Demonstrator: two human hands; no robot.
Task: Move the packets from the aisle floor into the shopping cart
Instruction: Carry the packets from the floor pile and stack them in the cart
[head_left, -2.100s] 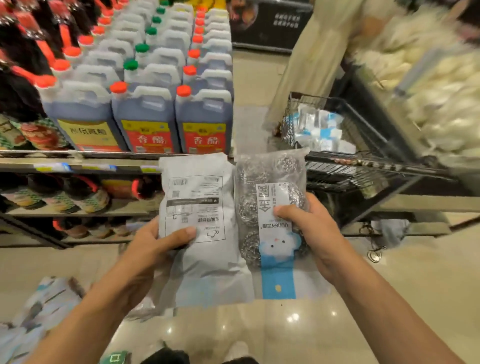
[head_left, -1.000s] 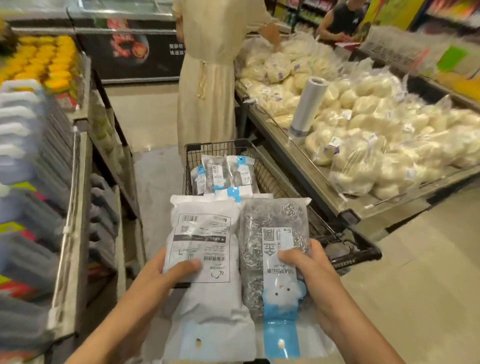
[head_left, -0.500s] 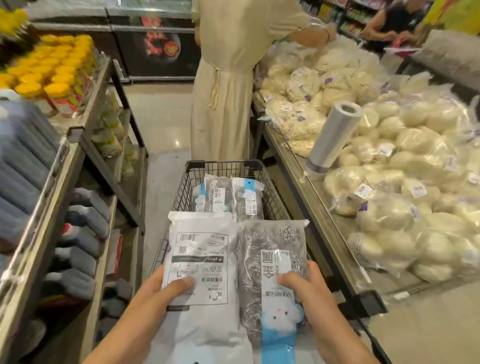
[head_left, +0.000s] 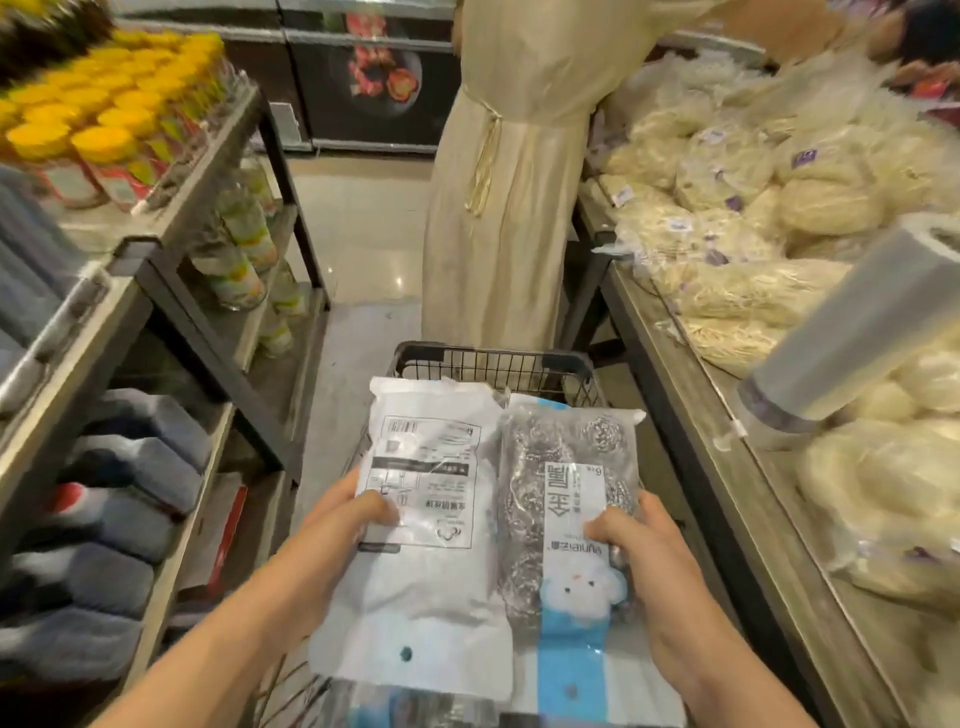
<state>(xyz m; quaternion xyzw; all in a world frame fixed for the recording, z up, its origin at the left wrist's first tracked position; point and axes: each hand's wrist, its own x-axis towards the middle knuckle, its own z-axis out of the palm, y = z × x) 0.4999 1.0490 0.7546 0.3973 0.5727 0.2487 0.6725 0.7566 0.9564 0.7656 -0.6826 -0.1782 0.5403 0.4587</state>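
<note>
Two packets are held side by side above the black wire shopping cart (head_left: 493, 361). My left hand (head_left: 337, 525) grips a white packet (head_left: 431, 582), back label facing up, thumb on its face. My right hand (head_left: 644, 551) grips a clear packet of steel scourers (head_left: 566, 499) with a blue and white card strip, thumb on the label. The packets cover most of the cart's inside. Another packet edge (head_left: 415, 709) shows at the bottom of the frame.
A person in a long cream dress (head_left: 509, 171) stands just beyond the cart's far end. Shelves with jugs (head_left: 130, 467) and yellow-lidded jars (head_left: 98, 140) line the left. A counter of bagged noodles (head_left: 753, 208) and a plastic bag roll (head_left: 862, 322) runs along the right.
I turned from the shelf toward the cart and came closer to it. Both hands carried the two packets forward and now hold them over the cart, hiding the packets inside.
</note>
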